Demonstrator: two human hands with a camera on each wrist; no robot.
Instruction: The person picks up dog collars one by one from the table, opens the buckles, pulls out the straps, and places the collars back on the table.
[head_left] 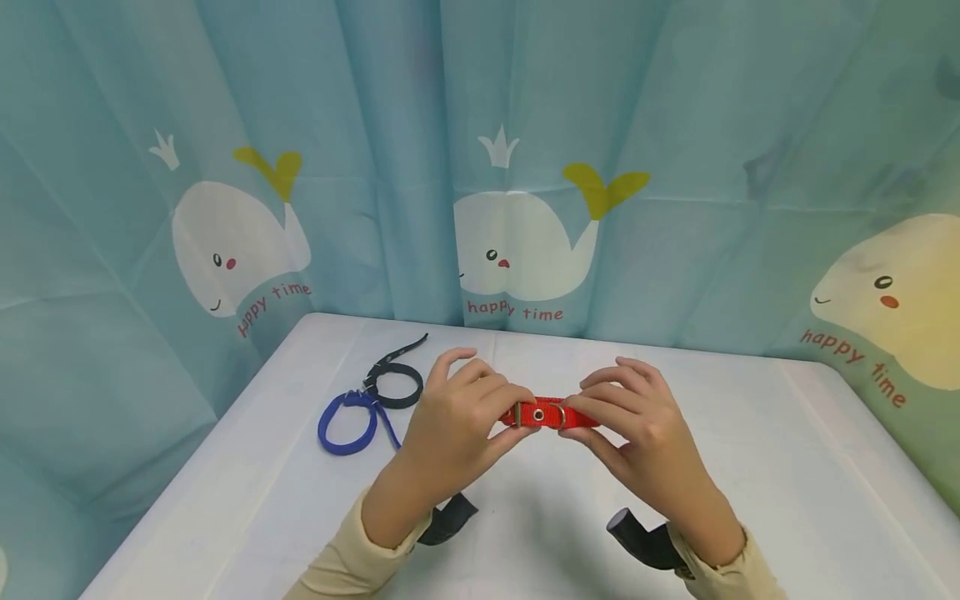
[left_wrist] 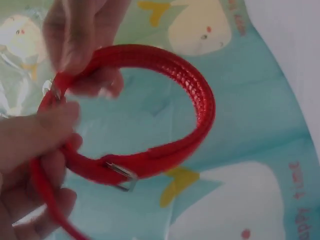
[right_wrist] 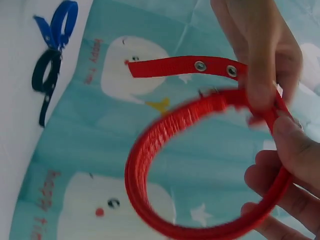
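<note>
Writing: "happy time" is printed in red lettering (head_left: 515, 311) beneath each whale (head_left: 540, 250) on the curtain (head_left: 397, 125); in both wrist views the words are seen turned on end.
Curtain: blue-green fabric, hung in soft folds; whales are printed in white with yellow tails, two of them topped by white crowns (head_left: 499, 148).
Red collar (head_left: 548, 414): held up above the white tabletop (head_left: 247, 492), between the hands; woven-looking strap, closed into a loop, lined inside with a shiny, pebbled red layer.
Metal parts: a buckle (head_left: 517, 415), a ring (head_left: 560, 416) and a round eyelet (head_left: 538, 415) are shown on the collar's front.
Left hand (head_left: 467, 412): one end of the collar is pinched between thumb and fingers.
Right hand (head_left: 637, 412): the opposite end is pinched likewise.
Right wrist view only: a free strap tail (right_wrist: 165, 68) is revealed, cut off at the end and pierced by metal-rimmed holes.
Head view, edge-on: the loop is foreshortened to a short band; its round opening is displayed in the wrist views.
Blue collar (head_left: 352, 400): looped, laid on the tabletop, touching or nearly touching the black collar (head_left: 400, 403).
</note>
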